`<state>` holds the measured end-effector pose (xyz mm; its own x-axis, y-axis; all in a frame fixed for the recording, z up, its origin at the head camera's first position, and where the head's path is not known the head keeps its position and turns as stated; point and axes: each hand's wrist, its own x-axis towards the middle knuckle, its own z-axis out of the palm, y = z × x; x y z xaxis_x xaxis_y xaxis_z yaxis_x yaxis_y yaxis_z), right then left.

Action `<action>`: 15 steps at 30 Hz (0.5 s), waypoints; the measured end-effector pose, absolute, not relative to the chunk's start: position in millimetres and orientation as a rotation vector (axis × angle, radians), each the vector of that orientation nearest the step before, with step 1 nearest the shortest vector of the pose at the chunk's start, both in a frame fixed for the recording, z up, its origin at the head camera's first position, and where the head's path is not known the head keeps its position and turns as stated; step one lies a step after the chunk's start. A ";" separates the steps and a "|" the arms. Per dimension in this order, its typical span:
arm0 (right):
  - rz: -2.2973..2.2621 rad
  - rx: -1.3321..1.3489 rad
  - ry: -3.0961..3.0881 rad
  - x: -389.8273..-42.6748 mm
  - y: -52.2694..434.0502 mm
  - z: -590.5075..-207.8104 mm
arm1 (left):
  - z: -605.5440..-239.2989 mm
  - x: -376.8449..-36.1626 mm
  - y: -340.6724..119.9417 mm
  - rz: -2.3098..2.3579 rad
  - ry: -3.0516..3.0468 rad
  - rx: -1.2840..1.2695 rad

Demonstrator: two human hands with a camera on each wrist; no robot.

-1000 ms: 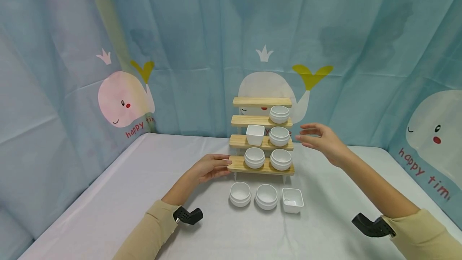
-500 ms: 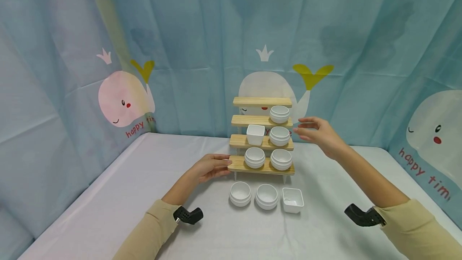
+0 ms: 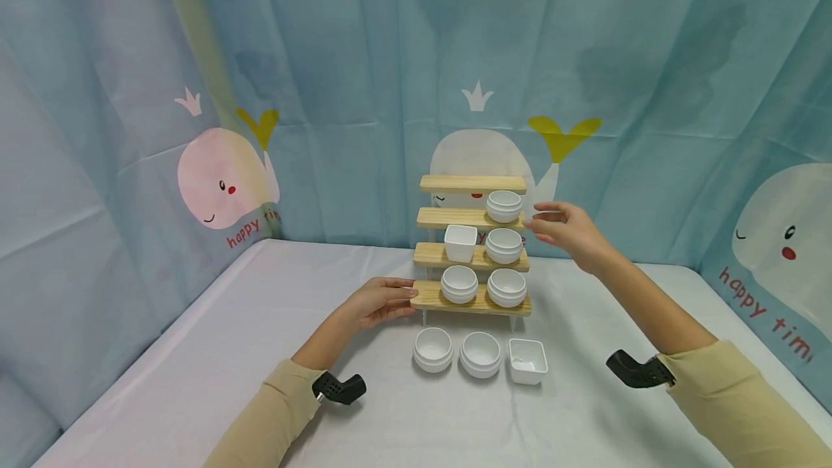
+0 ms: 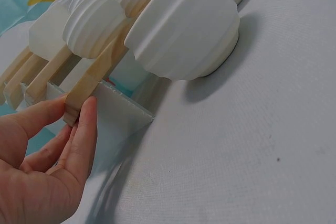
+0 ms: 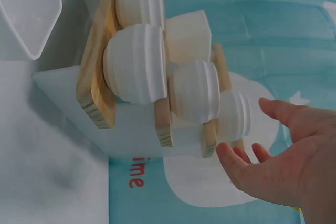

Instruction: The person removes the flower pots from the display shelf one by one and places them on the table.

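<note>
A four-tier wooden display stand [image 3: 425, 255] holds several small white bowls on its lower three shelves. My left hand [image 3: 379, 303] pinches the left end of the bottom shelf [image 4: 86, 90] between thumb and fingers. Out at the right side, my right hand [image 3: 575, 237] has its fingers spread and holds nothing. Closest to it is a round white bowl [image 3: 503, 206] on the third shelf; a gap shows between thumb and bowl in the right wrist view. The second shelf carries a square bowl [image 3: 460, 243] and a round bowl [image 3: 503, 245]. Two round bowls [image 3: 458, 284] sit on the bottom shelf.
In front of the stand, two round bowls [image 3: 432, 349] and a square bowl [image 3: 528, 361] line up on the white tablecloth [image 3: 273, 309]. A blue curtain [image 3: 338, 165] with whale prints hangs close behind the stand.
My right hand has moved left and a little upward, closer to the bowl on the third shelf. The left hand keeps its grip, and the bowls have not moved.
</note>
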<state>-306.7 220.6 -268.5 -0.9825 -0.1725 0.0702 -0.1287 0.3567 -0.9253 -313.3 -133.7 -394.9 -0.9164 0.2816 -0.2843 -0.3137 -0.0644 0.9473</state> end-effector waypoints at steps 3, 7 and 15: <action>-1.759 -0.277 2.544 -311.2 218.3 -266.5 | -395.7 -313.7 -133.6 2.036 1.826 -0.032; -1.781 -0.275 2.531 -316.7 214.5 -264.0 | -395.9 -313.6 -133.7 2.038 1.826 -0.037; -1.804 -0.276 2.505 -324.7 207.4 -260.8 | -396.5 -314.2 -133.8 2.029 1.831 -0.050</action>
<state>-324.7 207.4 -260.8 -0.9833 -0.1683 0.0696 -0.1193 0.3069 -0.9442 -314.2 -133.8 -396.5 -0.9171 0.2712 -0.2922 -0.3184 -0.0574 0.9462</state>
